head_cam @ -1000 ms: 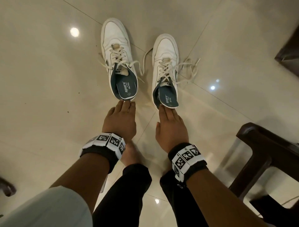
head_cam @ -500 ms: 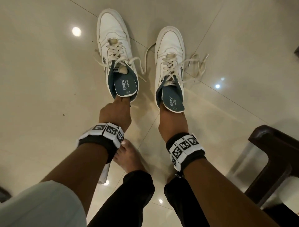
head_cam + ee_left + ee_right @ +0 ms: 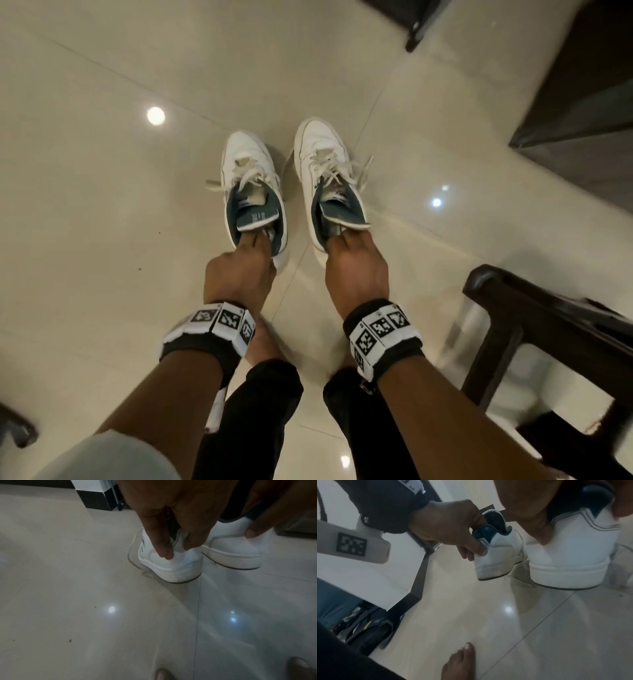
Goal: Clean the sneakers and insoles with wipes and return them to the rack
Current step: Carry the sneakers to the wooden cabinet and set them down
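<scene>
White sneakers are now pinched at the heels, left sneaker [image 3: 253, 192] by left hand [image 3: 239, 274], right sneaker [image 3: 329, 185] by right hand [image 3: 356, 270]; previously only touched. Heels are raised off the floor [image 3: 102, 205], toes apparently down. Insoles are seated; carrying to the rack is judged next

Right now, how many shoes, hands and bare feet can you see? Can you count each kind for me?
White sneakers: 2, the left sneaker and the right sneaker.
Hands: 2, the left hand and the right hand, each gripping a sneaker's heel.
Bare feet: 2, one and the other.
Total: 6
</scene>
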Action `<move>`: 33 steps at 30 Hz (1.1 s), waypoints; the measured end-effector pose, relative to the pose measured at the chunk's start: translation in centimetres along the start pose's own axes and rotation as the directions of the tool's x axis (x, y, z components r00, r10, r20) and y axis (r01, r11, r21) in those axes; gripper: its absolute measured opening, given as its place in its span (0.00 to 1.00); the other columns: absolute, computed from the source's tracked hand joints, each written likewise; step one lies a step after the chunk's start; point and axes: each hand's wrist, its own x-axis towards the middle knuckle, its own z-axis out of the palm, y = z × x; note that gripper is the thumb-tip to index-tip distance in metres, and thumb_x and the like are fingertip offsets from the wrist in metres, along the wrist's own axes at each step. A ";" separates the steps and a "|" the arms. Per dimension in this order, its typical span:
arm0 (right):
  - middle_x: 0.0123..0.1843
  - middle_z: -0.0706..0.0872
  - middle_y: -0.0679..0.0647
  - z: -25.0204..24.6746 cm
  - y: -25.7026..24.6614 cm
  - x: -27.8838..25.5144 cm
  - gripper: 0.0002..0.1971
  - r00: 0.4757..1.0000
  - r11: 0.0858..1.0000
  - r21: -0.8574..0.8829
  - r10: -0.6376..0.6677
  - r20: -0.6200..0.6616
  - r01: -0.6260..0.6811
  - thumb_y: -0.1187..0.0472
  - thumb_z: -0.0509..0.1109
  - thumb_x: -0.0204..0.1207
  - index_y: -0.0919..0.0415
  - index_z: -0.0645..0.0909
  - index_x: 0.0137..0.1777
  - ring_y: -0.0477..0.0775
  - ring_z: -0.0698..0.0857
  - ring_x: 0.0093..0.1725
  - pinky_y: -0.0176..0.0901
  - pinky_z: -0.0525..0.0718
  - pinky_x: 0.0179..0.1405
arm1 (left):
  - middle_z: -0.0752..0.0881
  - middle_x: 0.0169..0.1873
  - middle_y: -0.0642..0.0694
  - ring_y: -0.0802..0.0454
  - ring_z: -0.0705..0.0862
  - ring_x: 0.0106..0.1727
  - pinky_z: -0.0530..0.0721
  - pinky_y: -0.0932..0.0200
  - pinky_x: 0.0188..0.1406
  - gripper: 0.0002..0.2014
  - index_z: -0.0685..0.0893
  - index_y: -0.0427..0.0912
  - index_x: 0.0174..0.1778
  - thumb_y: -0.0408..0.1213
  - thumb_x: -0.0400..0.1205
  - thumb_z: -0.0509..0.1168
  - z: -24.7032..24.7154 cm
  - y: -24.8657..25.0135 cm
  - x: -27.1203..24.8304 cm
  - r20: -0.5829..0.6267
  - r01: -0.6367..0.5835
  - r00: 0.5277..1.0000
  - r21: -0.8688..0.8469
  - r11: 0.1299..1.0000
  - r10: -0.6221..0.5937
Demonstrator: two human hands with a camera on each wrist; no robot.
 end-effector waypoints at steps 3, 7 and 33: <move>0.37 0.88 0.59 -5.1 0.1 -2.1 0.06 0.997 0.999 0.026 0.047 -0.061 -0.045 0.74 0.74 0.57 0.64 0.83 0.32 0.63 0.86 0.40 0.46 0.85 0.34 | 0.84 0.35 0.38 0.38 0.77 0.14 0.73 0.57 0.14 0.13 0.82 0.35 0.36 0.29 0.63 0.80 -3.5 2.6 -2.6 -0.009 -0.071 0.997 0.035 0.997 0.072; 0.38 0.89 0.59 -12.4 0.7 -5.0 0.07 0.984 0.994 0.040 0.106 -0.143 -0.101 0.73 0.75 0.58 0.63 0.85 0.34 0.62 0.86 0.39 0.46 0.85 0.36 | 0.83 0.32 0.40 0.41 0.76 0.12 0.69 0.60 0.13 0.16 0.83 0.37 0.35 0.29 0.58 0.82 -9.3 7.1 -6.4 -0.052 -0.156 0.985 0.099 0.983 0.162; 0.46 0.89 0.53 -54.0 11.7 -22.4 0.16 0.859 0.960 0.165 0.276 -0.432 -0.225 0.68 0.76 0.55 0.58 0.88 0.45 0.57 0.87 0.46 0.42 0.86 0.33 | 0.76 0.64 0.42 0.37 0.86 0.50 0.75 0.52 0.41 0.13 0.73 0.44 0.65 0.36 0.86 0.52 -42.2 38.4 -25.7 -0.047 -0.385 0.893 0.440 0.811 0.448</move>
